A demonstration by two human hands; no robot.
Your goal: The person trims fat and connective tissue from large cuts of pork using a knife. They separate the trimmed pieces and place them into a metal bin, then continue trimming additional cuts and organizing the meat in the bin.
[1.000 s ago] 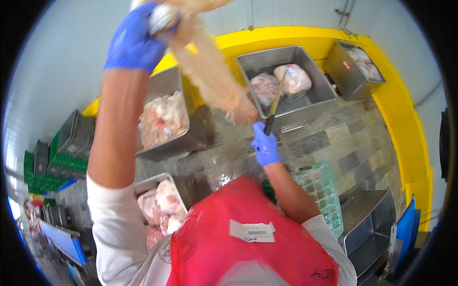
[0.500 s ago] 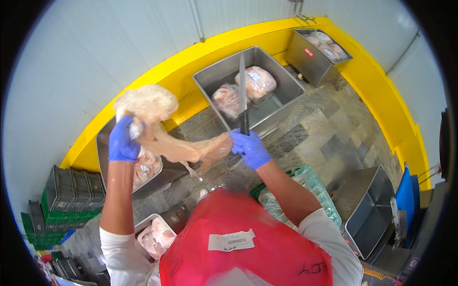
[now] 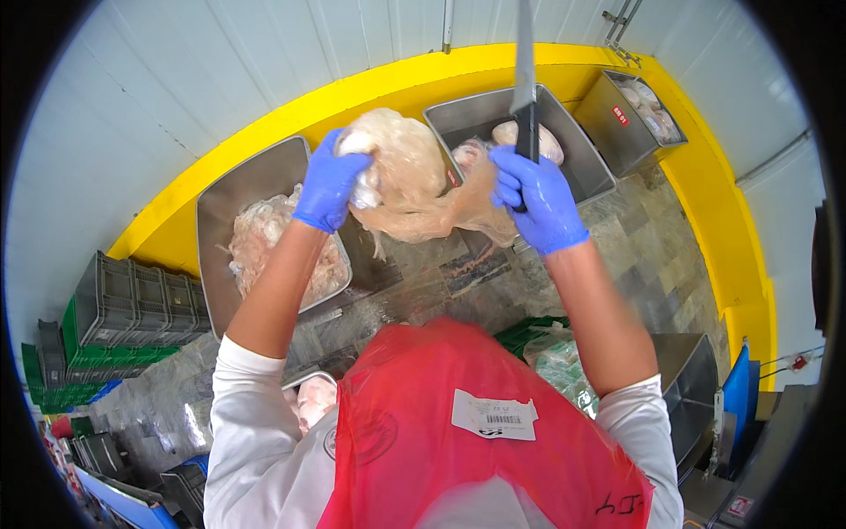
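Observation:
A crumpled, pale tan, translucent plastic bag hangs between my two hands. My left hand is closed round its bunched whitish end. My right hand grips the black handle of a knife, its long blade pointing up and away from me. The bag's stretched tail runs to the right fingers, which seem to pinch it beside the handle. Beyond the right hand, a metal tub holds wrapped meat pieces, partly covered by hand and bag. Below the left hand, another tub contains crumpled plastic.
A filled metal tub stands by the yellow wall base at the far right. Stacked grey and green crates are at the left. Near my body are a tub of meat, a plastic-covered green crate and another metal tub.
Both hands have moved up and to the right, and slightly nearer each other. The bag has left the left tub and now overlaps the middle tub's edge. My view has shifted too.

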